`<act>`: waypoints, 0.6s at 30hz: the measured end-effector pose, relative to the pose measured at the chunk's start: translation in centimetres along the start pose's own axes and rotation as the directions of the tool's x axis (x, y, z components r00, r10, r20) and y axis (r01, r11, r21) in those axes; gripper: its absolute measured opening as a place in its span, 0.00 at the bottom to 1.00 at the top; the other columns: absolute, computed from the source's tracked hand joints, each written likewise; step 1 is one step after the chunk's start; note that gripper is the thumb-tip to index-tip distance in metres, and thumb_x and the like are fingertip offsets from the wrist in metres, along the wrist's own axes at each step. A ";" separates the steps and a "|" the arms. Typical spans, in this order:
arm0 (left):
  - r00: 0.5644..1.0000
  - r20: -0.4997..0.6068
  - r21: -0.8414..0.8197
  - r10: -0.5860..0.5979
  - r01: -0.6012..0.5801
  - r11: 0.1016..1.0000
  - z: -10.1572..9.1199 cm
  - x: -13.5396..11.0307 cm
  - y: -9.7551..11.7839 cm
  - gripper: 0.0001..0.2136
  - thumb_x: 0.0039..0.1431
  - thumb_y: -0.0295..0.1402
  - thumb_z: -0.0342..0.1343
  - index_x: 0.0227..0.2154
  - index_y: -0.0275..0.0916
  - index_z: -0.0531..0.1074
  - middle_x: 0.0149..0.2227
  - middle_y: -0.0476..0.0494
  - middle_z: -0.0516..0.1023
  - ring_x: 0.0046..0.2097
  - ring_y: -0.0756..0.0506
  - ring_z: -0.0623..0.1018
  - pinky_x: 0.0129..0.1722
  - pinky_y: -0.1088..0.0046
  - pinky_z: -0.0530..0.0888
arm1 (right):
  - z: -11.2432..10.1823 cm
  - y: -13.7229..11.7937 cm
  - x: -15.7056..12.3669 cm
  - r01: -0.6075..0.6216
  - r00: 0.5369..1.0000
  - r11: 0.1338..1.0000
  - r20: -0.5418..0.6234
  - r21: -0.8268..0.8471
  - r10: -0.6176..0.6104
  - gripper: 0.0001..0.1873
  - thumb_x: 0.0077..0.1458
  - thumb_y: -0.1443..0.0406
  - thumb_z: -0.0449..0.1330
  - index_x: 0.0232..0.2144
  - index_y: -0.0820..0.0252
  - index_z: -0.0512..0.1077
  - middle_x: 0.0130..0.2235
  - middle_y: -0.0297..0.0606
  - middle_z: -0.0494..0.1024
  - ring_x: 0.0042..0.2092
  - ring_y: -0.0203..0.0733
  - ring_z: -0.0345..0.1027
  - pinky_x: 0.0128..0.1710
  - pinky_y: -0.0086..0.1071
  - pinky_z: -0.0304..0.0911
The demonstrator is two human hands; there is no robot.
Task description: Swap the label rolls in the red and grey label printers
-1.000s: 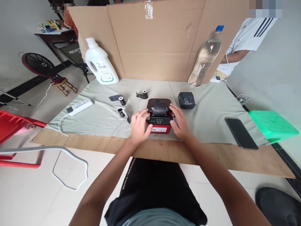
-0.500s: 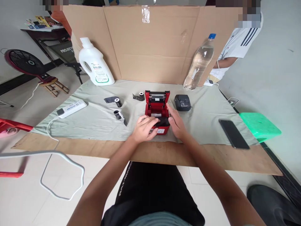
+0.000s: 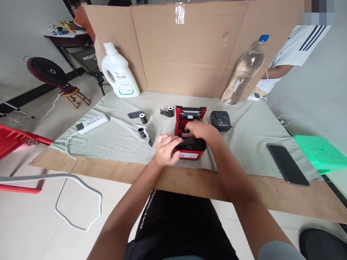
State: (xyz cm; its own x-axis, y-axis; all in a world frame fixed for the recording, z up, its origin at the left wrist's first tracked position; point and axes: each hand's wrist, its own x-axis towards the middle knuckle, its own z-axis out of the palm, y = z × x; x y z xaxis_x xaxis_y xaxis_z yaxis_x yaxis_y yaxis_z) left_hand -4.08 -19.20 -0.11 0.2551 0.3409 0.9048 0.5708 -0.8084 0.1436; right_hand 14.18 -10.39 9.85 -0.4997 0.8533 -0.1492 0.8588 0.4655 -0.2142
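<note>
Small red printer (image 3: 193,145), seemingly open

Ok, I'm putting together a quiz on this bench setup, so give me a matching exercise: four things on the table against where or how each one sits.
Things:
1 white jug
2 water bottle
3 phone
4 red printer

States:
A lid open, middle of the cloth
B lying flat, near right
C upright, far left by the cardboard
D tilted against the cardboard, far right

Pairs: 1-C; 2-D; 3-B; 4-A
</note>
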 end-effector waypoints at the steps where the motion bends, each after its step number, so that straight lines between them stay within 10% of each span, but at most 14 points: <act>1: 0.999 0.026 0.000 -0.027 0.027 1.000 0.0 -0.2 -0.2 0.20 0.71 0.47 0.42 0.54 0.43 0.70 0.39 0.42 0.87 0.39 0.41 0.84 0.48 0.55 0.69 | 0.7 -0.1 0.3 0.002 0.999 1.000 -0.032 -0.021 -0.003 0.16 0.41 0.74 0.70 0.16 0.55 0.67 0.24 0.44 0.74 0.40 0.57 0.74 0.44 0.48 0.66; 5: 0.993 0.053 -0.019 -0.102 0.103 0.994 0.1 -0.6 -0.4 0.23 0.72 0.51 0.38 0.51 0.44 0.72 0.36 0.43 0.86 0.40 0.40 0.84 0.51 0.54 0.68 | 1.9 0.1 0.4 0.038 0.997 0.998 -0.059 -0.042 -0.040 0.22 0.39 0.75 0.72 0.13 0.55 0.61 0.21 0.43 0.71 0.43 0.62 0.73 0.51 0.57 0.64; 9: 0.977 -0.036 -0.063 -0.210 0.207 0.976 -0.3 0.2 -0.2 0.22 0.74 0.50 0.38 0.48 0.43 0.73 0.35 0.43 0.85 0.39 0.40 0.83 0.50 0.54 0.69 | 0.0 0.3 -2.2 0.156 0.983 0.988 -0.104 0.014 -0.153 0.12 0.52 0.68 0.69 0.28 0.53 0.68 0.29 0.41 0.76 0.34 0.50 0.70 0.41 0.44 0.65; 18: 0.800 -0.029 -0.448 -0.599 0.526 0.723 -1.1 1.4 -2.1 0.29 0.66 0.64 0.49 0.50 0.42 0.73 0.34 0.46 0.80 0.32 0.46 0.79 0.39 0.65 0.76 | -3.0 -3.6 -5.8 0.434 0.882 0.883 -0.284 0.177 -0.376 0.10 0.60 0.72 0.58 0.40 0.52 0.65 0.40 0.36 0.76 0.40 0.46 0.69 0.36 0.36 0.59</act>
State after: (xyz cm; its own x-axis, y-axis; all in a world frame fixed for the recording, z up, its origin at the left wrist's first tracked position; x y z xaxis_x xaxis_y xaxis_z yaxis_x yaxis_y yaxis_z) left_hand -5.72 -17.53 1.32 -0.1607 0.7431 0.6496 0.1976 -0.6206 0.7588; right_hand 14.26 -16.29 14.39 -0.7319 0.6440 0.2229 0.5218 0.7399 -0.4246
